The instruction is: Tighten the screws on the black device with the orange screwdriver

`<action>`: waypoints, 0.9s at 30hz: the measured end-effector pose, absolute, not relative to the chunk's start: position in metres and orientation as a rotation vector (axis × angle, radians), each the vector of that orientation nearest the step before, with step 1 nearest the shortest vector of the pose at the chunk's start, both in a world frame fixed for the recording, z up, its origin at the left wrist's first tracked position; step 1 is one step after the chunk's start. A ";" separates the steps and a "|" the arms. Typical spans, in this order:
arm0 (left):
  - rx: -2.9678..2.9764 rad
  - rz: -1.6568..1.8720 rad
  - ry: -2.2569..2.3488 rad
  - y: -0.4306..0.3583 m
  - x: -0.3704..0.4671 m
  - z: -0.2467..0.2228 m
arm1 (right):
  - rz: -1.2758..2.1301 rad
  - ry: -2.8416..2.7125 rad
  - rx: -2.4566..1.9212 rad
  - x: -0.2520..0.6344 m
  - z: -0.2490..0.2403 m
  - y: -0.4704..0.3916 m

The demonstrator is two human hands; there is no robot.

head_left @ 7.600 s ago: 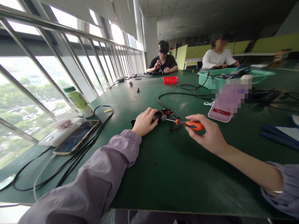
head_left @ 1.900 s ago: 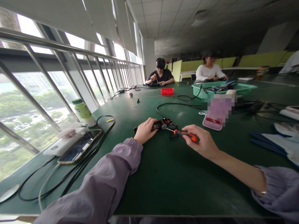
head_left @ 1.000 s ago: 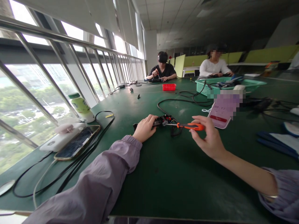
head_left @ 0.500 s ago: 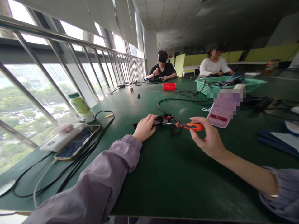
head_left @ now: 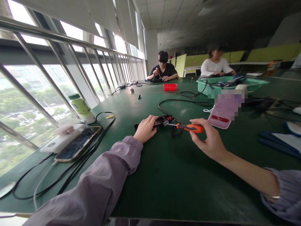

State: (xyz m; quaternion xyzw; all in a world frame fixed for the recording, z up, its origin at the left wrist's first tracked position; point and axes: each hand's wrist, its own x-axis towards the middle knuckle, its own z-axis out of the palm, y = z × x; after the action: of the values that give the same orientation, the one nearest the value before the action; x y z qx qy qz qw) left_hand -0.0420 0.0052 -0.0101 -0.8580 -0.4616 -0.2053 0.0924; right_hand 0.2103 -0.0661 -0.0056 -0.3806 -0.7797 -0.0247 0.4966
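Observation:
My left hand point(head_left: 146, 128) is wrapped over a black device point(head_left: 162, 121) on the green table and holds it down. The device has its inner parts and some red pieces showing, and a black cable point(head_left: 174, 100) runs from it; its exact kind I cannot make out. In my right hand point(head_left: 209, 136) an orange and black screwdriver point(head_left: 191, 127) lies between thumb and fingers, gripped near the end of its handle. Its shaft points left, with the tip at the right part of the device. A dark loop of cord point(head_left: 176, 131) lies just under the shaft.
A phone with a lit screen point(head_left: 221, 113) is propped right of centre, before a green basket point(head_left: 204, 87). A red box point(head_left: 170, 87) stands farther back. On the left are a bottle point(head_left: 82, 108), a dark phone point(head_left: 78, 144) and cables. Two people sit across the table.
My right hand and the screwdriver have shifted very slightly left. My left hand and the device stay in place.

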 end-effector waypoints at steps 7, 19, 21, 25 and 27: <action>-2.552 -0.609 -1.384 0.005 -0.042 -0.010 | -0.006 -2.027 -1.001 0.210 -0.004 -0.068; -2.523 -0.583 -1.364 0.005 -0.042 -0.011 | -0.058 -2.036 -0.969 0.210 -0.003 -0.067; -2.521 -0.591 -1.369 0.004 -0.042 -0.010 | -0.030 -2.075 -0.995 0.210 -0.003 -0.068; -2.527 -0.591 -1.382 0.004 -0.042 -0.010 | -0.035 -1.991 -0.973 0.210 -0.005 -0.067; -2.527 -0.579 -1.388 0.004 -0.042 -0.010 | -0.071 -1.941 -0.927 0.210 -0.005 -0.067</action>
State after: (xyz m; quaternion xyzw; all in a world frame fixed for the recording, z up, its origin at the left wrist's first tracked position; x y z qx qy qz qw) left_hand -0.0423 0.0043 -0.0097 -0.8551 -0.4695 -0.1960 0.1002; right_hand 0.2100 -0.0670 -0.0049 -0.3790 -0.7937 -0.0292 0.4749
